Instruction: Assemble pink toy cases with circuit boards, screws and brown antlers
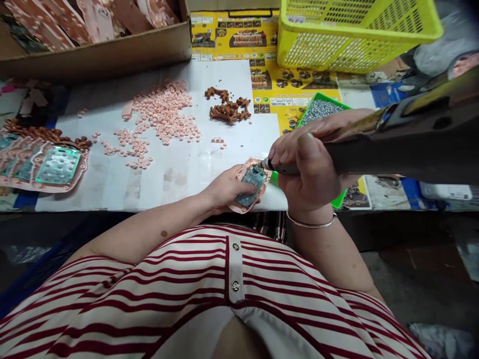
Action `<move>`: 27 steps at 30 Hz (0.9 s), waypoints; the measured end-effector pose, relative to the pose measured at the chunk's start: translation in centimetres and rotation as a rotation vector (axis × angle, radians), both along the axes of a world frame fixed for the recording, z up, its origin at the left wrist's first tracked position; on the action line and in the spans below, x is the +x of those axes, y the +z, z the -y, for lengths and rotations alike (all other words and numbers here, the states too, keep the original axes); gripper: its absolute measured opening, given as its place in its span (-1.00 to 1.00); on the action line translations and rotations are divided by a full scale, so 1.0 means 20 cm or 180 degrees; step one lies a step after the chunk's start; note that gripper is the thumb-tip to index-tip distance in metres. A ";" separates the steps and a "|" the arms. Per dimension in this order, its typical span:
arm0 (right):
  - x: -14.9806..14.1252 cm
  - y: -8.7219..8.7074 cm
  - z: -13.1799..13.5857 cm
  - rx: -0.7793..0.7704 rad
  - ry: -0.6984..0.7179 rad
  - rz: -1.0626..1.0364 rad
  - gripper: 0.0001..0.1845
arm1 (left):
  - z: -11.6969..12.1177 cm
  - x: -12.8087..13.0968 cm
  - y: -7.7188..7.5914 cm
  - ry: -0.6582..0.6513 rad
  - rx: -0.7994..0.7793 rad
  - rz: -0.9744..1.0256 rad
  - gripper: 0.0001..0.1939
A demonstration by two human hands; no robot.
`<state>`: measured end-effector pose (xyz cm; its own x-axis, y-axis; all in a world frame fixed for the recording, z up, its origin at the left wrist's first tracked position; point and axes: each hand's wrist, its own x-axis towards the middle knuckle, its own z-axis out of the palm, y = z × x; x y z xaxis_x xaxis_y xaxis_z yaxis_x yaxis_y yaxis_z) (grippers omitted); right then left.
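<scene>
A screw appears to be being driven: the tip of one power screwdriver [392, 144] is set at the far right corner of a small circuit board [255, 177], which is seated in one pink shell [236, 207]. The shell is held at the near edge of the surface [179, 177], a little right of its middle. By the left hand [226, 188], the shell is pinched, with the thumb laid across the board and the fingers curled beneath, partly hidden. By the right hand [310, 174], the screwdriver is gripped near its front end, with the fingers wrapped round it; whether a trigger is being pressed cannot be told. For the next move, it is judged that the tip must be kept in line and the shell braced against the twist.

One green tray [340, 200] is placed towards the right, running back from the near edge; the screws [322, 110] in it are too many to be counted. One heap of pink rings [168, 112], likewise uncountable, is spread left of the middle. Two clumps of brown pieces [229, 110] are seen towards the far edge. At the near left corner, at least three shells with boards [58, 167] are overlapped. One cardboard box [112, 52] is set at the far left corner, and one yellow basket [322, 47] along the far edge, to the right.
</scene>
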<state>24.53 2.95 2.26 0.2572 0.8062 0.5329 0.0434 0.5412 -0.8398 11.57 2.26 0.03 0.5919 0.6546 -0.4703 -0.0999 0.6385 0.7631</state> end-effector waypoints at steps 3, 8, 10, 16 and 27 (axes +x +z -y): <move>0.00 0.07 0.02 0.0708 -0.0263 -0.0319 -0.69 | 0.00 0.00 -0.01 -0.0005 -0.0047 0.0052 -0.57; 0.09 0.13 0.07 0.0849 -0.0709 0.0001 -0.65 | 0.00 -0.02 -0.01 0.0174 -0.0206 -0.0075 -0.54; 0.14 0.10 0.08 0.0726 -0.0889 -0.0215 -0.73 | 0.00 -0.02 0.00 0.0203 -0.0228 -0.0070 -0.50; 0.22 -0.04 0.09 0.0865 -0.1117 -0.0441 -0.78 | -0.01 -0.02 0.03 0.0142 -0.0219 -0.0046 -0.44; 0.25 -0.05 0.15 0.0445 -0.1050 -0.0451 -0.72 | -0.02 -0.01 0.00 0.0239 -0.0288 -0.0188 -0.49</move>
<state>29.43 -0.01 1.19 0.5696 0.5900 0.5723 0.1230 0.6272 -0.7691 11.40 2.71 0.11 0.5123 0.6495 -0.5619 -0.1067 0.6973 0.7087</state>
